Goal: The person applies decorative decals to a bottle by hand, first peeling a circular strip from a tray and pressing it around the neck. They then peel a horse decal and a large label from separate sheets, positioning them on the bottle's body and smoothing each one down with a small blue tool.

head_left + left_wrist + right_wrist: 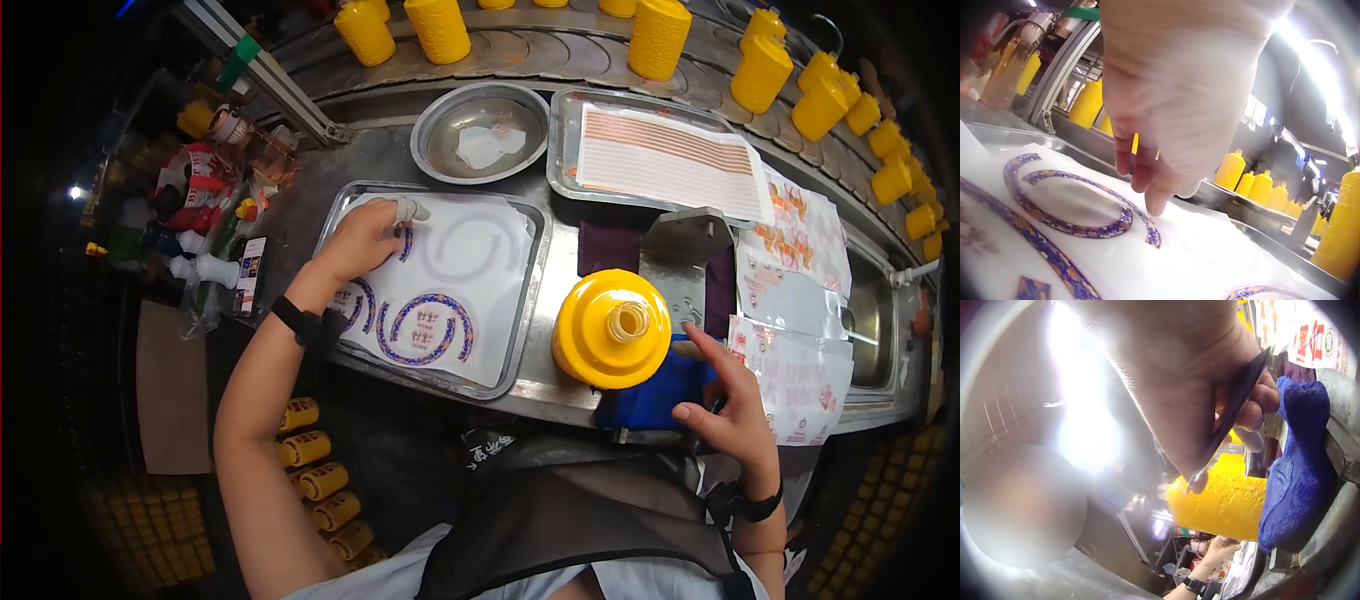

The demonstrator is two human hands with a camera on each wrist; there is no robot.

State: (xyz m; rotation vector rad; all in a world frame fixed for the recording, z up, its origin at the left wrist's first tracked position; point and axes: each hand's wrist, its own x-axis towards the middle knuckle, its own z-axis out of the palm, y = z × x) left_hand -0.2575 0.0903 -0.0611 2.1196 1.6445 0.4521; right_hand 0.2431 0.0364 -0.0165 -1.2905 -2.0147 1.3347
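Observation:
My left hand [370, 238] reaches down over the white decal sheet [478, 345] in the left metal tray, with pale covers on some fingertips. In the left wrist view its fingertips are right at the end of a curved blue-and-orange patterned decal strip [1079, 231]. More such strips [468, 335] lie on the sheet, around small red prints. My right hand [735, 400] holds a thin, dark, flat scraper [1235, 403] between thumb and palm, its fingers spread beside the yellow bottle [590, 340]. The bottle has an open glassy neck and stands by a blue cloth-like pad [1300, 462].
A round metal basin [425, 150] of water holds a piece of white paper. Beside it, a tray [565, 150] carries brown-striped sheets. Printed sheets [795, 370] lie at right before a sink [880, 370]. Yellow bottles [660, 40] line the conveyor behind; a phone [250, 275] lies at left.

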